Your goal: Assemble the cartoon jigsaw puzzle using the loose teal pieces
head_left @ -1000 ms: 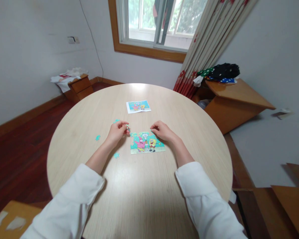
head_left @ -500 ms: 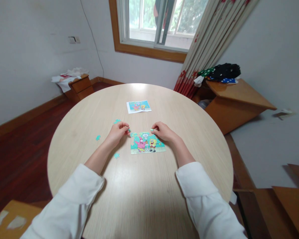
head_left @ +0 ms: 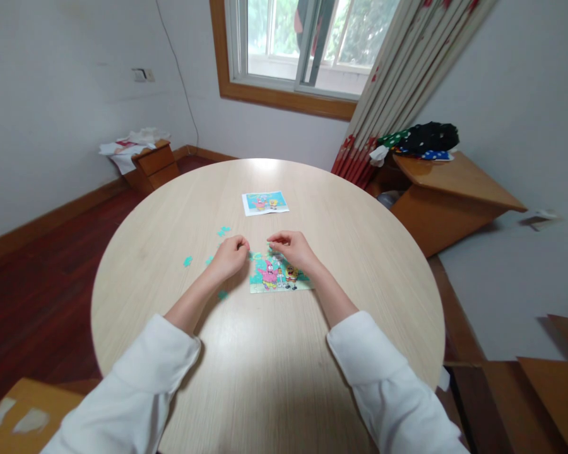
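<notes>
A cartoon jigsaw puzzle (head_left: pixel 268 276), mostly assembled, lies flat on the table with a pink starfish figure and a yellow square figure. My right hand (head_left: pixel 296 249) is over its top edge, thumb and fingers pinched on a small greenish puzzle piece (head_left: pixel 270 246). That hand hides part of the upper right of the picture. At the puzzle's upper left corner, my left hand (head_left: pixel 231 255) has its fingers closed together; what they hold, if anything, is hidden. Loose teal puzzle pieces (head_left: pixel 188 261) lie to the left, some partly behind my left hand.
Beyond the puzzle, a printed reference picture (head_left: pixel 266 203) rests on the round wooden table (head_left: pixel 274 353). A tilted wooden cabinet (head_left: pixel 447 189) with cloths on top stands at right. A small drawer unit (head_left: pixel 156 165) is at back left, and a window is ahead.
My right hand has moved left along the puzzle's top edge with the piece. My left hand's fingers have drawn closer together, shifting slightly right.
</notes>
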A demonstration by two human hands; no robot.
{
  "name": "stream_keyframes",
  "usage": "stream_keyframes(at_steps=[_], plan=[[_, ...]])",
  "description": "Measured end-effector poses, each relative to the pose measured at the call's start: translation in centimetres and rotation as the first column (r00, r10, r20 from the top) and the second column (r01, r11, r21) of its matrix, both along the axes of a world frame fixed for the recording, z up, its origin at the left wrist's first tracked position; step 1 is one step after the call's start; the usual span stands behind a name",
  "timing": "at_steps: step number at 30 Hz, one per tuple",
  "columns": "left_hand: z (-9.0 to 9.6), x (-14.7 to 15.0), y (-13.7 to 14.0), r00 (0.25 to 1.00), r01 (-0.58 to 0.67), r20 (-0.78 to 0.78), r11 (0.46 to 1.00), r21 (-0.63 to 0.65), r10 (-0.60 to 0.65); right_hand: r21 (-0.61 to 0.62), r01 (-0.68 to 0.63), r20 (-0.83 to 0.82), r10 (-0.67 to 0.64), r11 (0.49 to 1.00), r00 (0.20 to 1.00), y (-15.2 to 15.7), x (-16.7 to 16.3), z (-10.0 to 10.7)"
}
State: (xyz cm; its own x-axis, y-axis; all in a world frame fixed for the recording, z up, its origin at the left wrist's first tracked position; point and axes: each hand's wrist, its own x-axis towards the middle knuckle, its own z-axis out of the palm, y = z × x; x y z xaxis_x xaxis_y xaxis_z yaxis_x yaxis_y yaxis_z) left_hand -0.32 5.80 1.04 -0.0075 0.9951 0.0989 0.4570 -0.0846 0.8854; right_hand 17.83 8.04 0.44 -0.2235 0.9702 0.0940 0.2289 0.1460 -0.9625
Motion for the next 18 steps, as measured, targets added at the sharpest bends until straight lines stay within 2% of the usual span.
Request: stream_keyframes(at_steps=[7, 18], plan=[[0.2, 0.2, -0.5, 0.954, 0.092, -0.285, 0.996, 0.000, -0.088, -0.022, 0.031, 0.076, -0.030, 0.999, 0.997, -0.4, -1.1, -1.2], [-0.6, -0.1, -0.9, 0.874, 0.205, -0.455, 0.978, 0.032, -0.168, -0.032, -0.003, 0.071, 0.006, 0.999, 0.997, -0.5, -1.1, -1.4]])
